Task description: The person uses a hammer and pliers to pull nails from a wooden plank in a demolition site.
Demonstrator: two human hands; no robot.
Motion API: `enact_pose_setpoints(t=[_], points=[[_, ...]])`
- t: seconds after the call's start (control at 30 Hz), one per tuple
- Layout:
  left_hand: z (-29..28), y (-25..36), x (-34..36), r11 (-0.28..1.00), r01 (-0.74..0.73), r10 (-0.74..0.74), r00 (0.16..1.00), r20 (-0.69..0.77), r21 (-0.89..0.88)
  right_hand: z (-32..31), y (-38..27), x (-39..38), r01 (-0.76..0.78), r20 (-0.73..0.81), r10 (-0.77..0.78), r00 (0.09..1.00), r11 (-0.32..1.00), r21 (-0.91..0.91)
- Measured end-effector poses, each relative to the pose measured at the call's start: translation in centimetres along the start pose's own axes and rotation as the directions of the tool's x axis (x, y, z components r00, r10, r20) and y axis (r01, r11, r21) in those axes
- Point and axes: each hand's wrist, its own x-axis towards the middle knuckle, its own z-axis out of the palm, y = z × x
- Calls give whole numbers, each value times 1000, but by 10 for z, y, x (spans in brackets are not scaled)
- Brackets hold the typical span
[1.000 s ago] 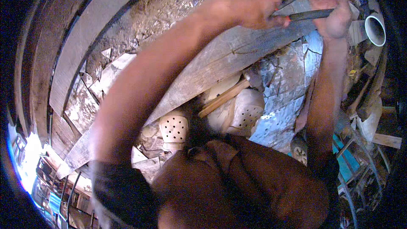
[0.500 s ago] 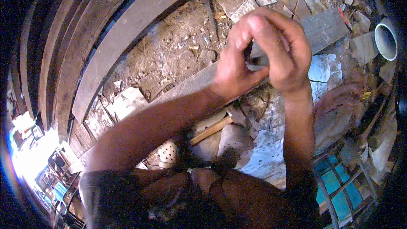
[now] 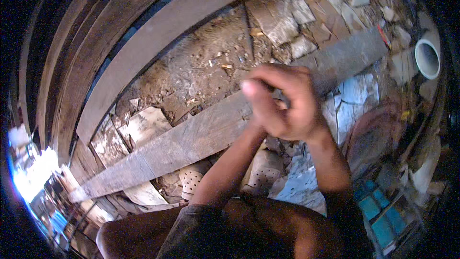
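My right hand (image 3: 299, 103) is curled closed over a long grey wooden plank (image 3: 179, 146), its thumb stretched toward the upper left. Whatever sits inside its curled fingers is too small and blurred to make out. Behind it, my left hand is almost wholly covered; the left wrist (image 3: 256, 132) runs up to it and the two hands meet. The fingers of the left hand do not show. The plank slants from lower left to upper right beneath both hands.
Several dark wooden beams (image 3: 191, 7) curve across the upper left. Broken tiles (image 3: 280, 29) and rubble cover the ground beyond the plank. Pale perforated clogs (image 3: 263, 170) are on my feet. A white pipe (image 3: 427, 59) opens at the right, above a blue-paned metal frame (image 3: 383, 213).
Both hands have come down toward me and closer together. The right hand now covers the left, whose fingers showed before. More of the plank is in sight.
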Motion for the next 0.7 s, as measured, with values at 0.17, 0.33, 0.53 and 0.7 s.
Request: enact_pose_setpoints(t=[0.17,0.33,0.53,0.7], points=[[38,8,20,999,-19,19,1000,2,29,-77,81,14,-72,-122,79,989,995,66],[43,15,36,993,67,-83,983,161,101,-99,88,35,-126,-177,225,958,887,444],[22,-1,23,992,-118,114,990,79,43,-42,33,22,-74,12,74,997,970,233],[60,2,45,979,-148,107,957,269,139,-109,123,49,-171,-176,394,902,700,693]])
